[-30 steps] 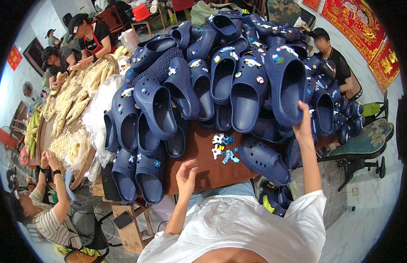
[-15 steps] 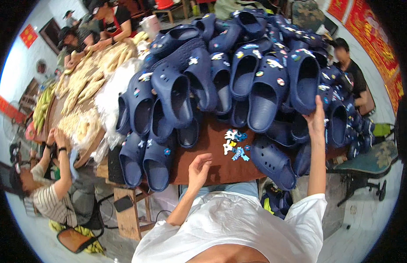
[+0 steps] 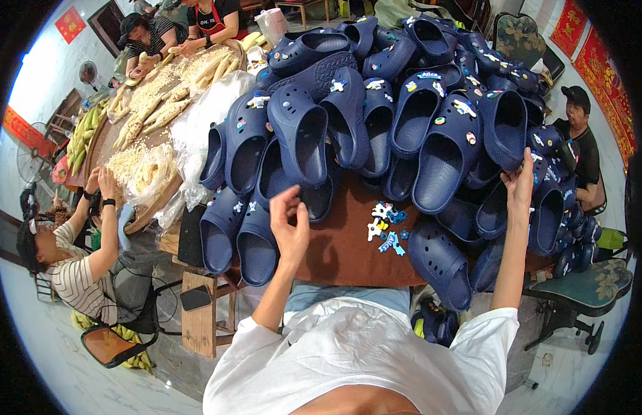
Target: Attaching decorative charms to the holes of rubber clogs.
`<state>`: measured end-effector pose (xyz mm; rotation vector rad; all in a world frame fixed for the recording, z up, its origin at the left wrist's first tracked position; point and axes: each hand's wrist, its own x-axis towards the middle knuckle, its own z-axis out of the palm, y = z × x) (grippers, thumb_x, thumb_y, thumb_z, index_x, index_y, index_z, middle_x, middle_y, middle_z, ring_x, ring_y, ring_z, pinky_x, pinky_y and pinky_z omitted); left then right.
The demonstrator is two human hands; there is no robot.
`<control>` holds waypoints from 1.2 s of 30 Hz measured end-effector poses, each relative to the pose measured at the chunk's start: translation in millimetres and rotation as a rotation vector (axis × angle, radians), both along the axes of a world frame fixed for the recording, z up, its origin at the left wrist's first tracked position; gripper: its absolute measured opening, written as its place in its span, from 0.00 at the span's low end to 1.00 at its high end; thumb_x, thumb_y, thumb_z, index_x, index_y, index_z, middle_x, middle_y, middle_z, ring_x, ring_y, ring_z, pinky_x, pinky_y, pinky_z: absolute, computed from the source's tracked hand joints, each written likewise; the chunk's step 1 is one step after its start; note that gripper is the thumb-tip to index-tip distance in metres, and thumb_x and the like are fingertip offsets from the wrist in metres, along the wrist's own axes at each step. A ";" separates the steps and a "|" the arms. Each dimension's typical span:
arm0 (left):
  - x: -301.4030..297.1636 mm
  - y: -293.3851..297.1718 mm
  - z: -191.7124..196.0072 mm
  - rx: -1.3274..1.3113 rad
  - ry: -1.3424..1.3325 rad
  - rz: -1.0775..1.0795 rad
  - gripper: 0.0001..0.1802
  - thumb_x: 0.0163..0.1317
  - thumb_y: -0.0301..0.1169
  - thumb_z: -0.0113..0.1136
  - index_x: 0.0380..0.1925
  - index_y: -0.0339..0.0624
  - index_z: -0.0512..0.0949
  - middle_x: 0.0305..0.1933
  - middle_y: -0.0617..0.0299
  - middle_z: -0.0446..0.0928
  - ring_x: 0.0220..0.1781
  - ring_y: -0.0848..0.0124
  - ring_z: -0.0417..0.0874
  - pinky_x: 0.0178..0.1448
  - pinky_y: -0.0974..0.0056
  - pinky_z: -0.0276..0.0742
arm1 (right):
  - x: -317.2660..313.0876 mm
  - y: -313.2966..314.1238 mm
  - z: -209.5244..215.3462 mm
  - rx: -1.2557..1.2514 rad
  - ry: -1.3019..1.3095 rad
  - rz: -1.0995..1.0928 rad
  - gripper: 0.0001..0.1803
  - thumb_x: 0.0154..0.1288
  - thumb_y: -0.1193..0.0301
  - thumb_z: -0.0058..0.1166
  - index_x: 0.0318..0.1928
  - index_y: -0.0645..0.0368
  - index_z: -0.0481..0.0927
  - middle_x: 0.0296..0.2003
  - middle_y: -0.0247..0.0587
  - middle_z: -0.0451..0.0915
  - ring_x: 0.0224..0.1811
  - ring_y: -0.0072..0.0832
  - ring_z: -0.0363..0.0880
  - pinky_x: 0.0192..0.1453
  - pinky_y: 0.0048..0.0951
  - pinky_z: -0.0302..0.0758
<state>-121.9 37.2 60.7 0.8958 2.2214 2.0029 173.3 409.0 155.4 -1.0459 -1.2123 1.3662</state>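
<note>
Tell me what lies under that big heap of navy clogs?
A brown table top shows bare at the near edge, with small colourful charms lying on it between the left hand and right hand. Beneath the navy clogs themselves, everything is covered.

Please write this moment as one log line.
left hand: open, over brown table | right hand: reaching navy clogs | charms: loose between hands

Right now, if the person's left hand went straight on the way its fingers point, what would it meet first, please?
Most likely the navy clog lying just beyond the left hand, whose fingers point up the table into the pile. Depth is unclear, so the hand may pass above the clog's heel edge.
</note>
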 end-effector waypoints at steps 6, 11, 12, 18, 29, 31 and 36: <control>-38.3 33.1 25.6 -0.082 0.226 0.190 0.31 0.55 0.31 0.66 0.60 0.44 0.70 0.55 0.53 0.68 0.53 0.60 0.73 0.54 0.58 0.73 | 12.5 -24.2 -9.5 0.055 0.039 0.023 0.25 0.70 0.46 0.49 0.51 0.54 0.74 0.40 0.34 0.77 0.40 0.23 0.77 0.42 0.25 0.73; -55.3 50.0 25.4 -0.216 0.255 0.149 0.40 0.53 0.34 0.67 0.64 0.32 0.61 0.61 0.42 0.65 0.64 0.48 0.67 0.67 0.52 0.66 | 8.0 -101.0 -25.1 0.322 -0.071 -0.100 0.20 0.75 0.60 0.47 0.57 0.61 0.71 0.41 0.37 0.76 0.39 0.21 0.75 0.43 0.23 0.73; -58.4 52.4 22.9 -0.218 0.253 0.147 0.40 0.53 0.34 0.67 0.64 0.32 0.61 0.61 0.42 0.65 0.64 0.48 0.67 0.67 0.52 0.66 | 7.0 -117.9 -30.1 0.415 -0.145 -0.087 0.18 0.75 0.62 0.47 0.57 0.61 0.71 0.41 0.36 0.75 0.39 0.20 0.74 0.43 0.22 0.72; -78.8 67.2 -3.2 -0.033 0.202 0.070 0.36 0.53 0.23 0.52 0.65 0.32 0.60 0.63 0.39 0.65 0.68 0.47 0.65 0.73 0.53 0.57 | -10.3 -212.4 -88.5 0.514 -0.364 0.136 0.09 0.68 0.78 0.51 0.48 0.62 0.76 0.38 0.37 0.75 0.38 0.22 0.74 0.43 0.24 0.73; 1.1 -35.5 29.1 -0.005 -0.025 -0.307 0.39 0.50 0.16 0.41 0.69 0.35 0.57 0.65 0.53 0.66 0.67 0.65 0.67 0.72 0.63 0.55 | -45.4 -251.3 -170.4 0.638 -0.722 0.610 0.18 0.60 0.75 0.56 0.51 0.59 0.74 0.44 0.48 0.73 0.48 0.46 0.72 0.51 0.40 0.71; 15.3 -61.7 10.8 -0.078 -0.039 -0.404 0.40 0.48 0.19 0.44 0.68 0.33 0.56 0.69 0.51 0.61 0.72 0.62 0.62 0.76 0.61 0.50 | -51.5 -250.0 -176.4 0.734 -0.798 0.579 0.21 0.60 0.73 0.58 0.55 0.57 0.73 0.50 0.48 0.71 0.54 0.47 0.69 0.55 0.42 0.69; 67.2 -95.2 -21.3 -0.111 -0.373 -0.565 0.40 0.50 0.17 0.44 0.69 0.35 0.56 0.69 0.52 0.60 0.73 0.64 0.58 0.76 0.61 0.47 | -69.6 -242.8 -193.9 0.864 -0.956 0.576 0.28 0.59 0.68 0.60 0.61 0.51 0.72 0.61 0.49 0.66 0.66 0.52 0.59 0.66 0.53 0.60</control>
